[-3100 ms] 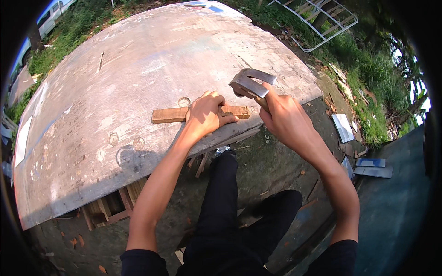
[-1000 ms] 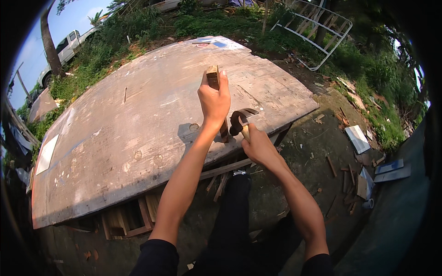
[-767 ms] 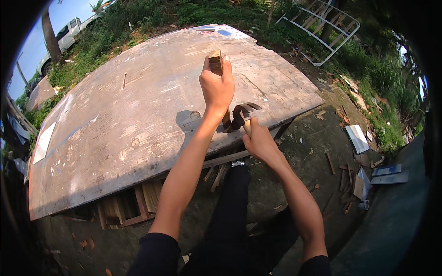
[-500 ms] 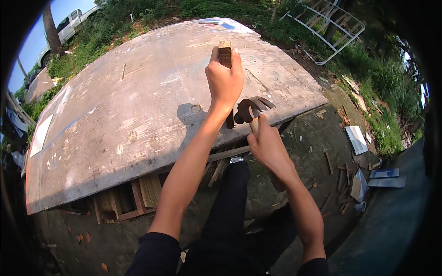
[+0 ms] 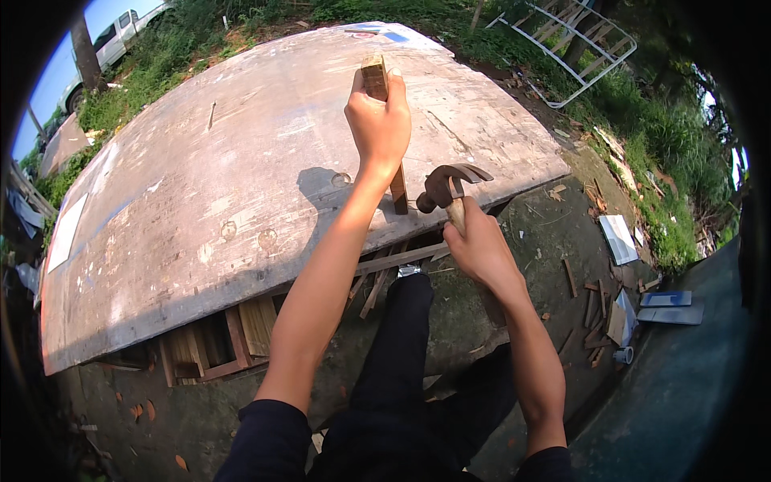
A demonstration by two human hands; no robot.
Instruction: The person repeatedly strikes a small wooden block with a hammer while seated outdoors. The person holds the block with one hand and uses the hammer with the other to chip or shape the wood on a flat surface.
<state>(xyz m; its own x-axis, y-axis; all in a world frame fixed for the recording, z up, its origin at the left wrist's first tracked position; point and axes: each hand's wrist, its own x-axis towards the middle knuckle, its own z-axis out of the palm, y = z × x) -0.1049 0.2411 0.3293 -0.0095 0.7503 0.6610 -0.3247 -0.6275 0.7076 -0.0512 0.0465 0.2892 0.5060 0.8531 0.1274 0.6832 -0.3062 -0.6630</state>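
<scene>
My left hand (image 5: 379, 128) is closed round a narrow wooden strip (image 5: 374, 76), held over the right part of a big weathered plywood tabletop (image 5: 265, 153). The strip's squared end sticks out beyond my thumb. Its lower end shows beside my wrist, close to the board's near edge; whether it touches the board I cannot tell. My right hand (image 5: 480, 245) grips a claw hammer (image 5: 446, 186) high on its wooden handle, just under the dark metal head. The hammer's striking face points left toward the strip's lower end, with a small gap between.
Beneath the board's near edge are wooden frames (image 5: 233, 337). Scrap wood (image 5: 602, 317) and blue-and-white pieces (image 5: 671, 307) lie on the ground at right. A white metal frame (image 5: 578, 52) stands behind, near greenery. A pale flat piece (image 5: 67, 233) lies at the board's left.
My left hand and the strip have shifted a little left and farther away. The hammer has moved slightly right, so more of the strip's lower end shows. The whole view has shifted slightly.
</scene>
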